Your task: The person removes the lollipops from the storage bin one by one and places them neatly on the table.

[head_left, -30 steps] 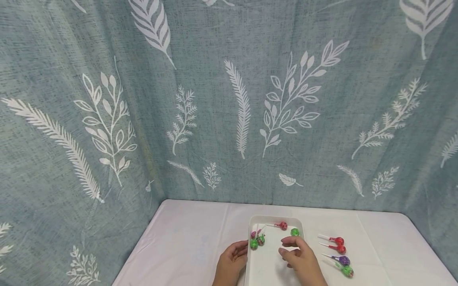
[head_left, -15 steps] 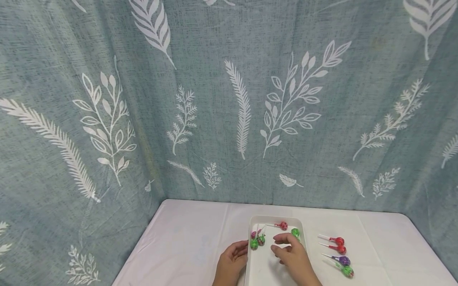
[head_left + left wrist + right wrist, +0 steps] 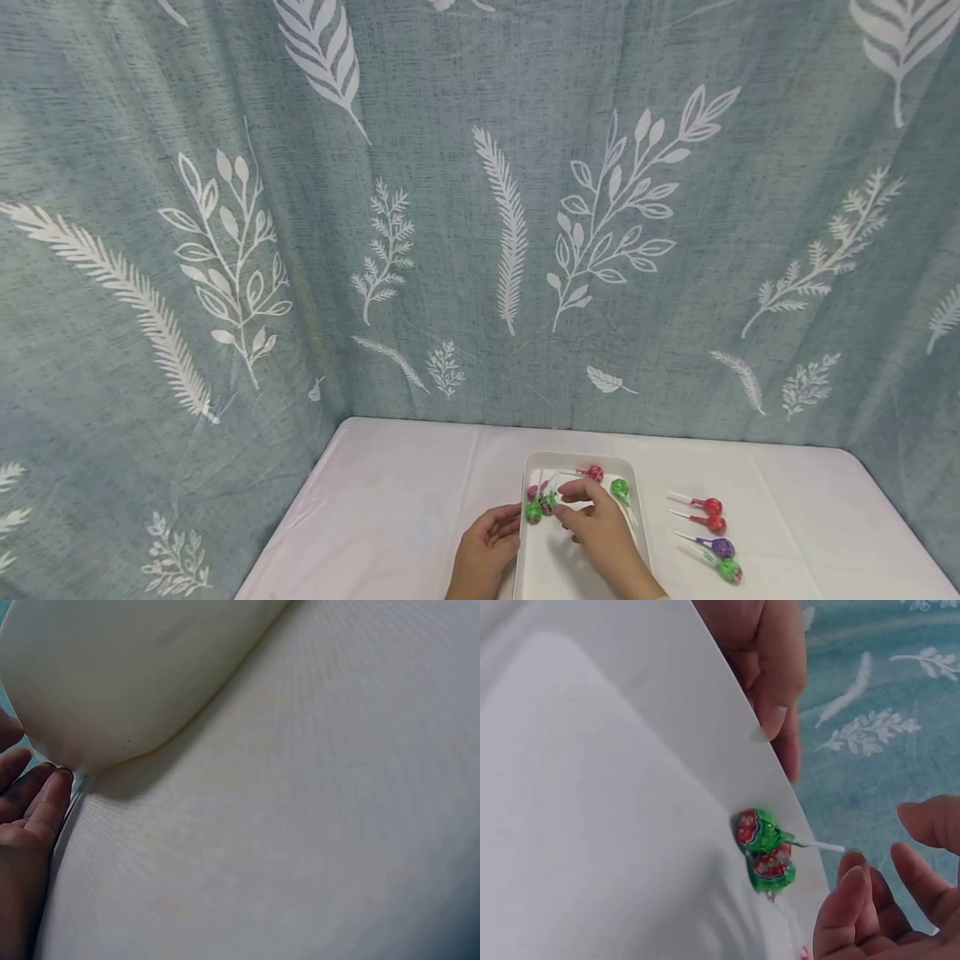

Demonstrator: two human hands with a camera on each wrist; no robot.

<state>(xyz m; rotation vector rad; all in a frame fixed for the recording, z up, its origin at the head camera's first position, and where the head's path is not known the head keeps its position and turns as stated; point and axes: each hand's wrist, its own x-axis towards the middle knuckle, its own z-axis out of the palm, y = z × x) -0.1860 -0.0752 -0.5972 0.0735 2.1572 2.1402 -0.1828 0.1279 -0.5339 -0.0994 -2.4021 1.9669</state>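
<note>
My right hand hovers over the white tray, thumb and forefinger apart. Its fingertips are right at a cluster of lollipops by the left wall. In the right wrist view, one green-and-red lollipop leans against another green lollipop. The first one's white stick ends at my fingertips, overlapping them in this view. A pink lollipop lies behind them. My left hand rests beside the tray, fingertips touching its outer left wall, as the left wrist view also shows.
Inside the tray are a red lollipop at the back and a green lollipop on the right. On the table right of the tray lie two red lollipops, a purple lollipop and a green lollipop. A leaf-patterned curtain hangs behind.
My right hand has moved left across the tray, from near its right wall to the lollipop cluster, uncovering the green lollipop on the right. My left hand has stayed in place.
</note>
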